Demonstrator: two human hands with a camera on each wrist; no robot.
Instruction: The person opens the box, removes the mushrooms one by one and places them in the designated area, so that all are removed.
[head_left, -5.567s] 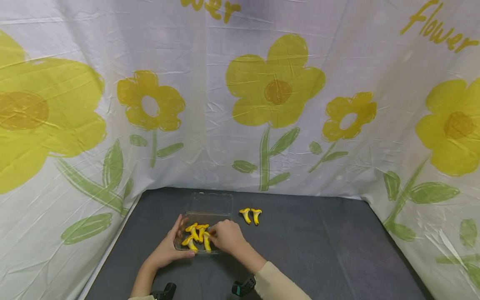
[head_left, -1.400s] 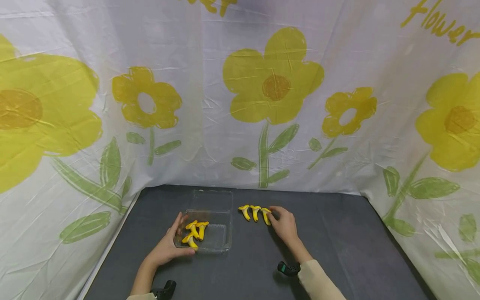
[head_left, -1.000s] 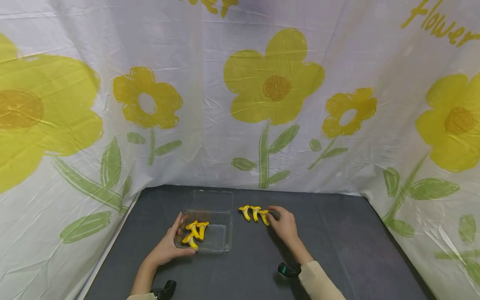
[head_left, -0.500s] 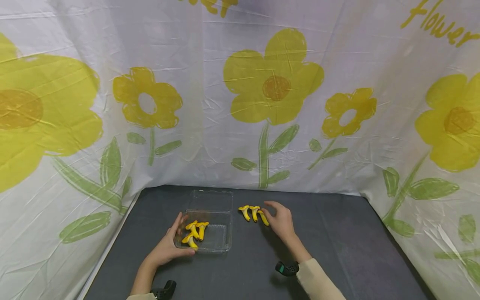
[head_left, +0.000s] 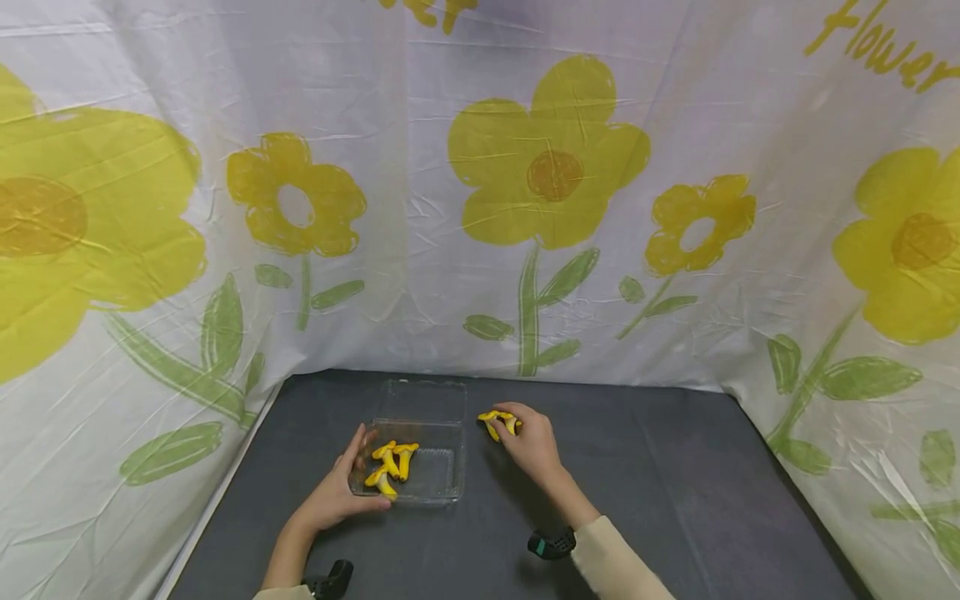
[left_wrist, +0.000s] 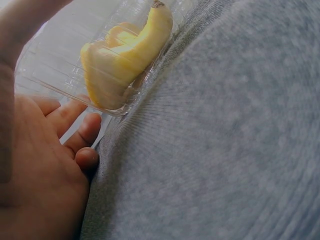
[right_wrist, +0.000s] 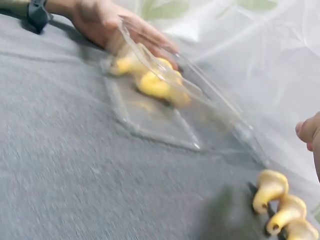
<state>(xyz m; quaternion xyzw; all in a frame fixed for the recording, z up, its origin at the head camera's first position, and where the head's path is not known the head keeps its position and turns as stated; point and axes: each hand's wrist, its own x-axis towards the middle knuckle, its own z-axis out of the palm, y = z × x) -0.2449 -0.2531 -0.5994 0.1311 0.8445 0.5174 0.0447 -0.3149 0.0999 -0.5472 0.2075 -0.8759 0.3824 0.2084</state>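
Note:
My left hand point(head_left: 333, 493) holds the left side of a clear plastic box point(head_left: 441, 467), thumb along its front edge and fingers at the side wall. Inside lie three yellow mushrooms point(head_left: 406, 461), toward the box's left. To the right of the box, three more mushrooms point(right_wrist: 270, 190) lie side by side on the table. Above that row is my right hand point(head_left: 536, 446), partly covering it in the head view. In the right wrist view its thumb point(right_wrist: 309, 129) stands apart from the mushrooms, and nothing shows in its grasp.
The box's clear lid point(head_left: 426, 402) lies folded back behind it. A dark grey cloth point(head_left: 637, 492) covers the table. White curtains point(head_left: 412, 208) printed with yellow flowers enclose the back and sides. Each wrist wears a black band point(head_left: 552, 543).
Over the last seconds my right hand took a mushroom from the box, set it at the row's right end and let go. It has since moved left over the row. The left hand stayed.

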